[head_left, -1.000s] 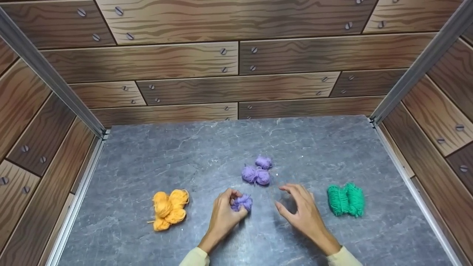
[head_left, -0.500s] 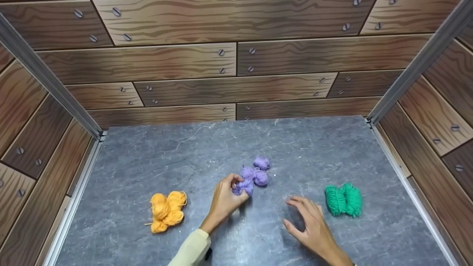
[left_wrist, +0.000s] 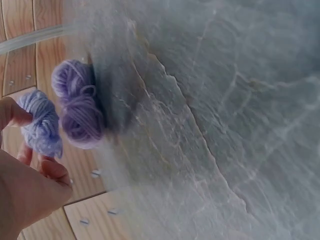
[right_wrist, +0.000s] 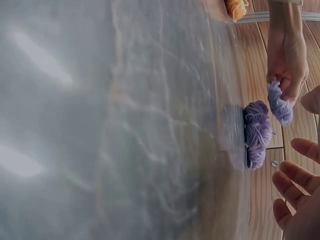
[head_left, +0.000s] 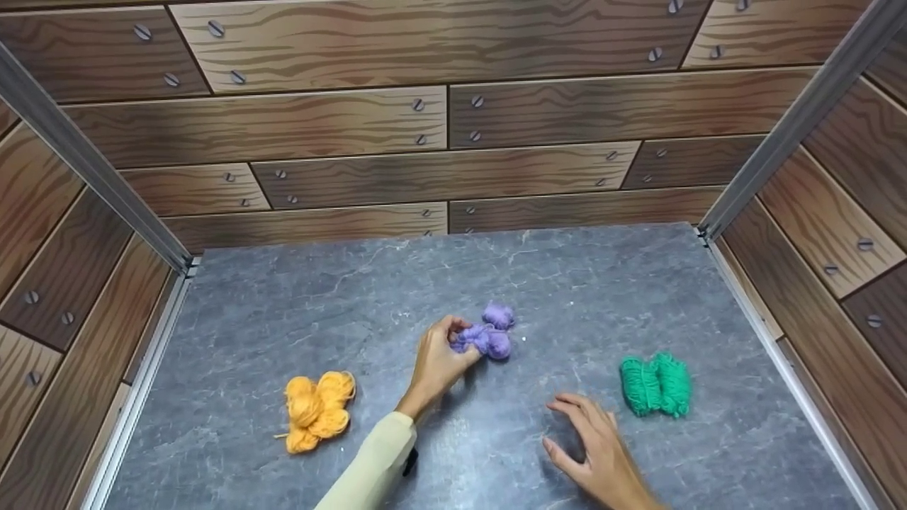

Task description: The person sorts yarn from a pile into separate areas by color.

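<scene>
My left hand [head_left: 436, 365] pinches a small purple yarn skein [left_wrist: 41, 122] between thumb and fingers. In the left wrist view it is above the tabletop, beside other purple skeins [left_wrist: 82, 120] lying there. From the head it overlaps the left part of that purple group [head_left: 499, 345]. The right wrist view shows the lying skeins [right_wrist: 257, 132] in a row, with the held one apart from them. My right hand [head_left: 599, 450] holds nothing; its fingers are spread and loosely bent over the table, nearest to the green yarn.
Several orange yarn skeins [head_left: 317, 412] lie bunched on the left of the grey marbled table [head_left: 340, 290]. Green skeins [head_left: 655, 384] lie side by side on the right. Wood-patterned walls [head_left: 340, 177] with metal rails stand around the table's back and sides.
My left hand has carried the purple skein forward, up to the purple group. My right hand has drawn back toward the table's front, staying unoccupied.
</scene>
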The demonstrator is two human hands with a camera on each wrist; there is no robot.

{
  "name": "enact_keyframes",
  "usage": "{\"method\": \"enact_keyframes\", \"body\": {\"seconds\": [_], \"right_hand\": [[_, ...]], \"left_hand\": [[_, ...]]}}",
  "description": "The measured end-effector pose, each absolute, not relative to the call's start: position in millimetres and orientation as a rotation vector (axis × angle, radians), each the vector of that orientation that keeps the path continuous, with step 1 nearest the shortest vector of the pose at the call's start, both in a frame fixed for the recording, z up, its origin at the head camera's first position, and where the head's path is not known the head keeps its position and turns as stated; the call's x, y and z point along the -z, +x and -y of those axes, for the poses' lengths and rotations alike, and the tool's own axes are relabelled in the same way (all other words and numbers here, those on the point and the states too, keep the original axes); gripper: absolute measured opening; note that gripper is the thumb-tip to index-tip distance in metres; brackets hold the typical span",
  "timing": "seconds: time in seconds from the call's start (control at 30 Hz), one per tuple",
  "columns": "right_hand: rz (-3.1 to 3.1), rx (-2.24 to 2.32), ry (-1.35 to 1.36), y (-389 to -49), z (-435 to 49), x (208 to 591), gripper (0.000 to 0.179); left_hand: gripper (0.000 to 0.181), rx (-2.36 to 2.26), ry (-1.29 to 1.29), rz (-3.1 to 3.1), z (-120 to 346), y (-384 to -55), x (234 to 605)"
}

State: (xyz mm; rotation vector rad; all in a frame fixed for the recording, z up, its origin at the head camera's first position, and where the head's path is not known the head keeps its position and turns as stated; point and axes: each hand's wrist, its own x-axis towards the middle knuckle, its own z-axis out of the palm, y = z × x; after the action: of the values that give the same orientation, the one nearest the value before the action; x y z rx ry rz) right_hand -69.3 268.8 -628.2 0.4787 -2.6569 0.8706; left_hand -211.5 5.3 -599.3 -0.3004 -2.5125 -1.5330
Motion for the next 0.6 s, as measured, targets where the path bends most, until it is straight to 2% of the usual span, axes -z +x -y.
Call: {"method": "enact_keyframes", "body": {"seconds": [0.33, 0.6], "right_hand": [[2.671, -0.917, 0.455, -65, -265, 629, 0.050], [2.655, -0.875, 0.471, -59, -268, 633, 0.050]], "left_hand": [[0.033, 1.527, -0.226, 2.551, -13, -237, 594], [0.037, 1.480, -0.241, 2.593, -20, -242, 598]]}}
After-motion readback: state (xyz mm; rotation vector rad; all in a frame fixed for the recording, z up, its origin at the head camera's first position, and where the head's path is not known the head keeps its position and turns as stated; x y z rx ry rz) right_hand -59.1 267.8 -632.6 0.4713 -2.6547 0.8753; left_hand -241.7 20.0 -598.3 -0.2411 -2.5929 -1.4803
